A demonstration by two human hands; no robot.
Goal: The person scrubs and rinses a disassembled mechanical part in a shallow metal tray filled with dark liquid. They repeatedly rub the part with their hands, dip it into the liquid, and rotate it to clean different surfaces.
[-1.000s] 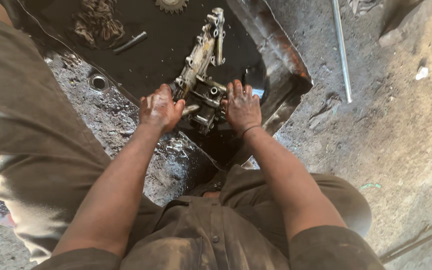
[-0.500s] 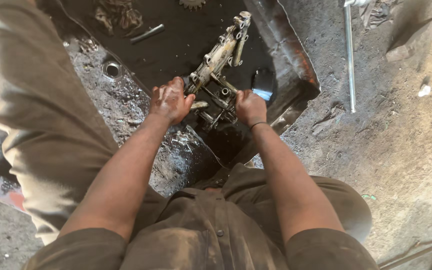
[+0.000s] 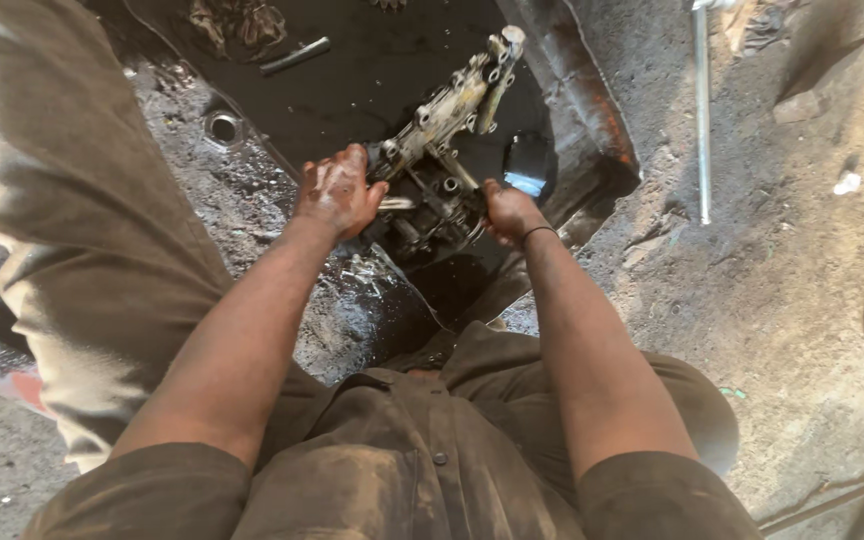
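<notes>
While both hands grip as before | left hand [image 3: 335,193], right hand [image 3: 508,212] | metal assembly [image 3: 439,125] raised

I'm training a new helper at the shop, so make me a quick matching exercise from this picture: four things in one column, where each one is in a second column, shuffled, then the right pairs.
Things:
1. metal mechanical part
2. long metal rod
3. short metal bar
4. small metal ring

Places:
A. on the gritty ground left of the tray
B. held by the left hand and right hand over the dark oily tray
C. on the dirt floor to the right of the tray
D. in the tray, near the top, beside a rag

Pairs: 1-B, 2-C, 3-D, 4-A
</notes>
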